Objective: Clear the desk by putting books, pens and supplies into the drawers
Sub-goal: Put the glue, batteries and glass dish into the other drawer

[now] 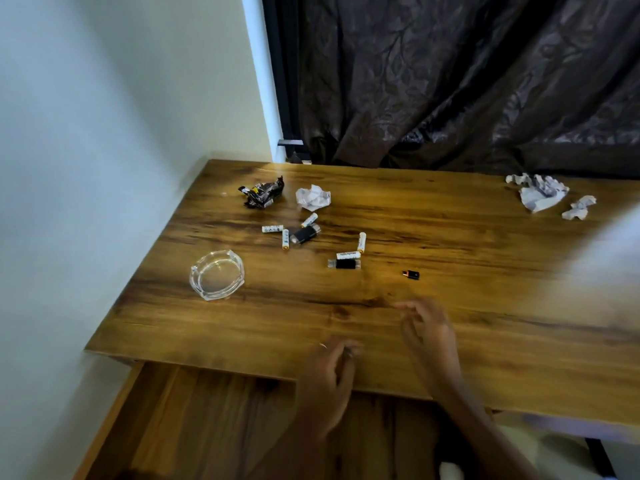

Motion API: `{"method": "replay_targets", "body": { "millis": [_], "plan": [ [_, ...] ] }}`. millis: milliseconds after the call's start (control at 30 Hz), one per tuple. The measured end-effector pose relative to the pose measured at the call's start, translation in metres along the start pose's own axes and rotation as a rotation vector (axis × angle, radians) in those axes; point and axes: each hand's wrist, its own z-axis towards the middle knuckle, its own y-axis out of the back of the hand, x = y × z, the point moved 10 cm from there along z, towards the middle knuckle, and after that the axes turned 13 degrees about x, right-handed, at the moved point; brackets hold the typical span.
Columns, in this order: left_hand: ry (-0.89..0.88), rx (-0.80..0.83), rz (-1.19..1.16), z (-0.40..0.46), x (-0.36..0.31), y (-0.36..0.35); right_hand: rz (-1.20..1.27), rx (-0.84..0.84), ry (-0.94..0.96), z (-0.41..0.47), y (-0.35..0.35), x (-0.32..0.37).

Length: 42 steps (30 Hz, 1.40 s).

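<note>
the desk (450, 237) has its drawer (194, 420) open at 7 o'clock. batteries (285, 239) and usb sticks (344, 264) lie near 11. left hand (329, 382) and right hand (427, 336) blur, loosely curled, apparently empty. best to sweep the smalls together, then drop them in.

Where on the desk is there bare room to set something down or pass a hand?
Bare wood runs along the desk front edge, from the glass ashtray past both hands, and across the middle right, between the small black adapter and the crumpled papers. It is crowded at the back left: batteries, flash drives, wrapper, paper ball.
</note>
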Motion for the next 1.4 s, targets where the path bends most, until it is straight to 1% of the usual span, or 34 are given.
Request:
{"method": "replay_targets", "body": {
  "millis": [100,133,267,367,500,633,700,800,867,900,933,1000,1067,1100,1133,1167,1233,1300,1333,1400],
  "plan": [
    [0.000,-0.118,0.141,0.030,0.007,0.030,-0.043,0.016,0.001,0.062,-0.006,0.009],
    [0.017,-0.132,0.178,0.041,0.011,0.036,-0.056,0.028,-0.002,0.082,-0.009,0.010],
    [0.046,-0.097,0.250,0.074,0.027,0.043,-0.097,0.071,-0.073,0.147,-0.022,-0.001],
    [0.063,-0.097,0.272,0.084,0.039,0.049,-0.152,0.099,-0.143,0.179,-0.033,-0.020],
    [0.096,-0.118,0.279,0.085,0.051,0.057,-0.222,0.173,-0.201,0.202,-0.052,-0.029],
    [0.104,-0.122,0.293,0.082,0.058,0.060,-0.261,0.190,-0.215,0.213,-0.064,-0.027],
    [0.103,-0.126,0.298,0.081,0.059,0.061,-0.248,0.184,-0.209,0.215,-0.065,-0.026],
    [0.112,-0.132,0.248,0.080,0.059,0.062,-0.147,0.160,-0.207,0.216,-0.057,-0.019],
    [0.139,-0.138,0.097,0.079,0.061,0.063,-0.004,0.120,-0.202,0.210,-0.048,-0.006],
    [0.152,-0.145,-0.031,0.079,0.061,0.064,0.090,0.118,-0.190,0.205,-0.046,0.004],
    [0.163,-0.151,-0.189,0.081,0.061,0.064,0.188,0.147,-0.171,0.198,-0.047,0.015],
    [0.228,-0.130,-0.546,0.086,0.059,0.059,0.325,0.289,-0.100,0.178,-0.062,0.044],
    [0.378,-0.084,-0.965,0.090,0.060,0.045,0.322,0.421,-0.011,0.156,-0.081,0.069],
    [0.449,-0.076,-1.183,0.091,0.058,0.037,0.297,0.448,0.021,0.147,-0.088,0.077],
    [0.494,-0.085,-1.352,0.092,0.056,0.032,0.276,0.462,0.039,0.141,-0.093,0.082],
    [0.514,-0.095,-1.453,0.093,0.054,0.031,0.256,0.475,0.048,0.136,-0.096,0.085],
    [0.529,-0.103,-1.546,0.091,0.052,0.032,0.218,0.520,0.064,0.131,-0.099,0.088],
    [0.535,-0.080,-1.579,0.086,0.052,0.033,0.171,0.541,0.069,0.134,-0.095,0.085],
    [0.537,-0.071,-1.575,0.083,0.053,0.035,0.117,0.518,0.067,0.139,-0.090,0.081],
    [0.540,-0.074,-1.535,0.079,0.057,0.040,-0.069,0.437,0.062,0.155,-0.078,0.067]
  ]
}}
